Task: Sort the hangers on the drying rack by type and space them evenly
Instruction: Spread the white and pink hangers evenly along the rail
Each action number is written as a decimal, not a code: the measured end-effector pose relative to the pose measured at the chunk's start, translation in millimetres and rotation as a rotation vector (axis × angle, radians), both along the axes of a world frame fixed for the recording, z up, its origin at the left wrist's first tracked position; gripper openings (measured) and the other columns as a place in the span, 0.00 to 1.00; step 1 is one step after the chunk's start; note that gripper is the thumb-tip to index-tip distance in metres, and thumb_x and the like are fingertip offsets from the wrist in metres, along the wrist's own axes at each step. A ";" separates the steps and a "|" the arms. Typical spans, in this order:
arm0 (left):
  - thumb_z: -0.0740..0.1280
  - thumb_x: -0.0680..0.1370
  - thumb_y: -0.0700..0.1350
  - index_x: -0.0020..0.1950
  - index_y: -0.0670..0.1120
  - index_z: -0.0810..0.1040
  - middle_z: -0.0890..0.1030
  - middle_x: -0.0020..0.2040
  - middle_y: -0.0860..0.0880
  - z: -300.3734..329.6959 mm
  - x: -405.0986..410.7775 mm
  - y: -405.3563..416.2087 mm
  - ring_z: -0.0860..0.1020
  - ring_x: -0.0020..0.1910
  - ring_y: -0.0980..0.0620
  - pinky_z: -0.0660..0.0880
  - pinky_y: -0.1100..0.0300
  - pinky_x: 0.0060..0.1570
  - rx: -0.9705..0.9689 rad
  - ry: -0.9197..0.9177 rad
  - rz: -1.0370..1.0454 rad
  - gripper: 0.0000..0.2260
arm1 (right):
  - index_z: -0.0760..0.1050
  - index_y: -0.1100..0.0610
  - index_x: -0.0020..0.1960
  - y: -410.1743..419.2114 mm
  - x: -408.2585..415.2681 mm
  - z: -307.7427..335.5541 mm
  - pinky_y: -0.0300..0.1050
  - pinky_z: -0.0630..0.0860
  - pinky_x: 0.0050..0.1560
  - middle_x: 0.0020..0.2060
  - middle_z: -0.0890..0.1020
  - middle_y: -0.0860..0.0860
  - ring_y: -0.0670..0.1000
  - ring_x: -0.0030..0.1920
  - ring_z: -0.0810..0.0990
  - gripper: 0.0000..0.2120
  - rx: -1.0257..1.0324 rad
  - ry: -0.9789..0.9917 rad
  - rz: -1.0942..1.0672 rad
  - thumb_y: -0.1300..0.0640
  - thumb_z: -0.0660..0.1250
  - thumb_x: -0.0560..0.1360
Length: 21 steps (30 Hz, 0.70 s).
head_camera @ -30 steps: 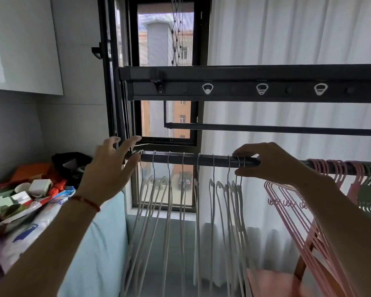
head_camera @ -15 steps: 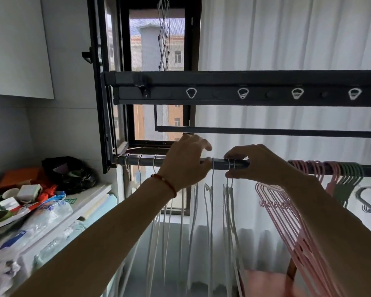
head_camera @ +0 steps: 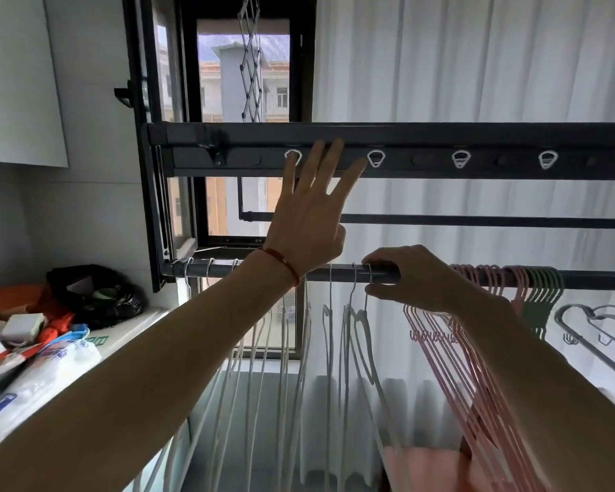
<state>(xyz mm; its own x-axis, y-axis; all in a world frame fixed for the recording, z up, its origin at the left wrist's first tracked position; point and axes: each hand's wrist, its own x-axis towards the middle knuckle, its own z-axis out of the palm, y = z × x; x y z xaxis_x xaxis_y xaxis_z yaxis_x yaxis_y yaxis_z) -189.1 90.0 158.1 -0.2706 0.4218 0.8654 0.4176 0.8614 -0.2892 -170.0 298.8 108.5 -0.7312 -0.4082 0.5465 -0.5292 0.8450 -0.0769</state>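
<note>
Head view showed the left hand (head_camera: 308,221) spread open, holding nothing, above the rail (head_camera: 348,273); the right hand (head_camera: 414,276) pinched white hangers (head_camera: 355,314) there. Sliding them carelessly could bunch their hooks or tangle them with pink hangers (head_camera: 476,349).

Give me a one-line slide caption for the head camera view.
Right hand pinches white hangers on the rack rod; left hand lifted, fingers spread; pink hangers bunched alongside.
</note>
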 end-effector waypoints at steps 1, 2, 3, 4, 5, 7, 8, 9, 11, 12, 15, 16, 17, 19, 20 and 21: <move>0.64 0.69 0.41 0.79 0.50 0.58 0.54 0.80 0.41 -0.7 -2.6 0.7 0.51 0.80 0.40 0.50 0.35 0.74 -0.006 -0.010 0.030 0.38 | 0.79 0.51 0.57 2.2 0.5 -0.1 0.35 0.75 0.45 0.43 0.83 0.43 0.42 0.42 0.81 0.15 -0.006 -0.005 -0.002 0.49 0.74 0.72; 0.65 0.69 0.42 0.79 0.50 0.57 0.54 0.81 0.42 -1.8 -5.0 0.8 0.51 0.80 0.40 0.50 0.34 0.74 -0.004 -0.013 0.048 0.39 | 0.79 0.51 0.57 4.3 1.0 -0.1 0.33 0.73 0.44 0.43 0.83 0.43 0.42 0.42 0.80 0.15 -0.009 -0.005 -0.005 0.49 0.74 0.72; 0.65 0.69 0.43 0.80 0.50 0.57 0.54 0.81 0.43 -3.1 -7.1 0.8 0.51 0.80 0.41 0.50 0.33 0.73 0.003 -0.013 0.054 0.39 | 0.79 0.51 0.57 6.2 1.5 -0.1 0.31 0.72 0.43 0.43 0.83 0.43 0.41 0.42 0.80 0.15 -0.007 -0.001 -0.011 0.49 0.74 0.72; 0.65 0.69 0.44 0.80 0.49 0.57 0.55 0.81 0.44 -4.5 -8.5 1.3 0.52 0.80 0.43 0.50 0.33 0.73 0.011 -0.015 0.053 0.39 | 0.79 0.51 0.58 7.5 2.1 0.1 0.29 0.70 0.43 0.43 0.83 0.43 0.41 0.42 0.80 0.15 -0.005 0.004 -0.016 0.49 0.75 0.73; 0.65 0.70 0.44 0.80 0.49 0.57 0.56 0.81 0.45 -6.1 -9.2 1.9 0.53 0.80 0.44 0.49 0.33 0.74 0.016 -0.018 0.051 0.38 | 0.79 0.52 0.58 8.6 2.7 0.3 0.29 0.69 0.42 0.43 0.83 0.43 0.41 0.42 0.80 0.16 -0.003 0.006 -0.020 0.49 0.75 0.73; 0.65 0.70 0.45 0.79 0.48 0.58 0.57 0.80 0.45 -9.0 -10.5 3.1 0.53 0.80 0.45 0.49 0.33 0.74 0.015 -0.017 0.051 0.37 | 0.79 0.52 0.58 9.7 3.4 0.2 0.30 0.69 0.42 0.43 0.82 0.42 0.41 0.41 0.79 0.16 0.001 0.008 -0.026 0.49 0.75 0.72; 0.65 0.70 0.45 0.79 0.48 0.59 0.58 0.80 0.45 -9.3 -10.6 3.8 0.54 0.80 0.45 0.49 0.33 0.74 0.015 -0.014 0.051 0.37 | 0.79 0.52 0.58 10.3 3.7 0.3 0.29 0.69 0.42 0.42 0.82 0.42 0.40 0.41 0.79 0.16 0.003 0.011 -0.028 0.49 0.75 0.72; 0.65 0.71 0.46 0.78 0.48 0.60 0.58 0.80 0.45 -8.7 -9.7 4.3 0.54 0.79 0.45 0.49 0.33 0.74 0.019 -0.011 0.047 0.36 | 0.79 0.52 0.58 11.2 3.6 0.6 0.29 0.69 0.41 0.42 0.82 0.42 0.40 0.40 0.79 0.16 0.002 0.015 -0.032 0.49 0.75 0.72; 0.65 0.71 0.46 0.77 0.48 0.62 0.60 0.79 0.46 -7.2 -8.0 5.1 0.56 0.79 0.45 0.49 0.34 0.74 0.029 -0.006 0.031 0.34 | 0.80 0.53 0.57 13.0 4.4 1.3 0.28 0.69 0.41 0.42 0.82 0.42 0.39 0.40 0.78 0.16 -0.001 0.022 -0.038 0.49 0.76 0.72; 0.66 0.71 0.46 0.77 0.47 0.62 0.61 0.79 0.46 -6.6 -7.7 5.1 0.57 0.79 0.45 0.49 0.33 0.74 0.035 -0.001 0.022 0.34 | 0.80 0.53 0.58 13.9 4.8 1.7 0.27 0.70 0.41 0.42 0.82 0.42 0.38 0.40 0.78 0.16 0.001 0.021 -0.039 0.49 0.76 0.72; 0.67 0.71 0.45 0.76 0.47 0.64 0.61 0.79 0.46 -6.7 -8.1 4.5 0.58 0.78 0.45 0.50 0.34 0.74 0.042 0.000 0.011 0.33 | 0.80 0.53 0.59 18.2 5.2 1.2 0.27 0.71 0.43 0.43 0.82 0.43 0.39 0.41 0.79 0.17 0.008 0.014 -0.040 0.50 0.75 0.72; 0.67 0.70 0.45 0.76 0.47 0.64 0.61 0.79 0.46 -7.3 -8.0 4.5 0.58 0.79 0.46 0.50 0.34 0.75 0.042 -0.007 0.010 0.33 | 0.80 0.54 0.59 19.3 5.0 0.6 0.27 0.71 0.43 0.43 0.82 0.43 0.39 0.41 0.79 0.17 0.010 0.013 -0.039 0.50 0.75 0.72; 0.67 0.70 0.45 0.76 0.47 0.64 0.60 0.79 0.46 -7.4 -7.3 4.8 0.57 0.79 0.46 0.50 0.35 0.75 0.042 -0.014 0.008 0.33 | 0.80 0.54 0.59 20.5 4.3 0.4 0.27 0.71 0.44 0.43 0.82 0.43 0.39 0.41 0.79 0.17 0.013 0.015 -0.036 0.50 0.75 0.72; 0.66 0.70 0.44 0.75 0.48 0.65 0.60 0.79 0.47 -7.3 -4.6 6.7 0.57 0.79 0.46 0.50 0.35 0.75 0.050 -0.036 -0.004 0.32 | 0.80 0.54 0.59 21.9 3.3 0.1 0.27 0.71 0.45 0.43 0.82 0.42 0.39 0.41 0.78 0.17 0.021 0.021 -0.028 0.51 0.75 0.72; 0.66 0.70 0.44 0.75 0.48 0.65 0.61 0.79 0.47 -6.6 -3.4 7.5 0.57 0.79 0.46 0.50 0.35 0.75 0.056 -0.043 -0.014 0.32 | 0.79 0.54 0.59 22.3 2.9 -0.2 0.28 0.71 0.45 0.43 0.82 0.42 0.39 0.41 0.78 0.17 0.025 0.023 -0.027 0.51 0.75 0.72; 0.66 0.70 0.44 0.74 0.48 0.66 0.62 0.78 0.47 -5.7 -2.2 8.2 0.58 0.78 0.46 0.50 0.35 0.75 0.063 -0.047 -0.021 0.31 | 0.79 0.53 0.59 22.7 2.6 -0.2 0.29 0.72 0.45 0.43 0.82 0.42 0.39 0.41 0.79 0.17 0.027 0.025 -0.026 0.50 0.75 0.72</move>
